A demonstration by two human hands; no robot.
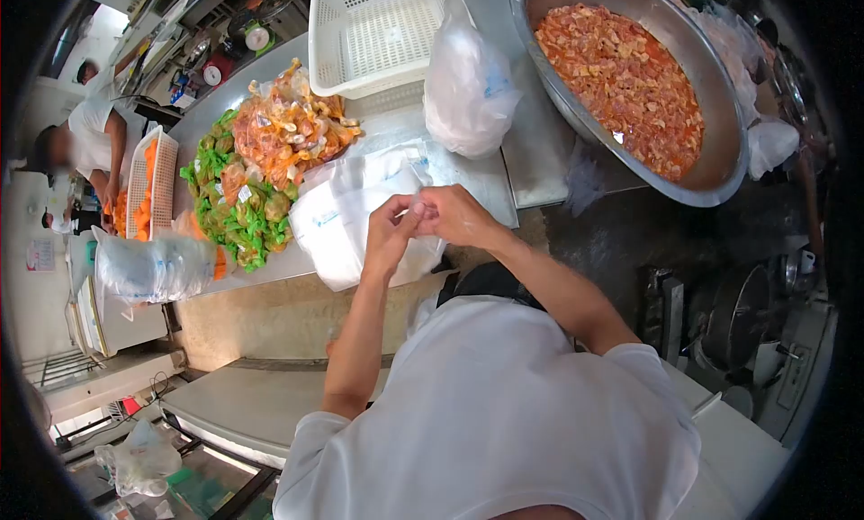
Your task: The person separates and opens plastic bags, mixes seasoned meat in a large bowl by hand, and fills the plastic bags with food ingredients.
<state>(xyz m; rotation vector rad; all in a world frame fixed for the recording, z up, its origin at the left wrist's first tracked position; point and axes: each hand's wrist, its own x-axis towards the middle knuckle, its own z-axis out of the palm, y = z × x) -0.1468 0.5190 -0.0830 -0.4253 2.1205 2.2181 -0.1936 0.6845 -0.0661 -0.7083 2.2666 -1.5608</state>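
Observation:
My left hand and my right hand meet in front of me, fingers closed in a pinch. Thin, see-through plastic shows at the fingertips, apparently the edge of a plastic bag; most of it is hidden by the fingers. Right below and behind them, a stack of flat white plastic bags with blue print lies on the metal table. Left of the stack is a heap of green-tied bags with filling inside. Behind that sits a pile of bags of orange-red meat.
A white perforated basket and a bulging plastic bag stand at the back. On the right is a large metal bowl of marinated meat pieces. Clear bags are stacked at left, near a co-worker at an orange-filled crate.

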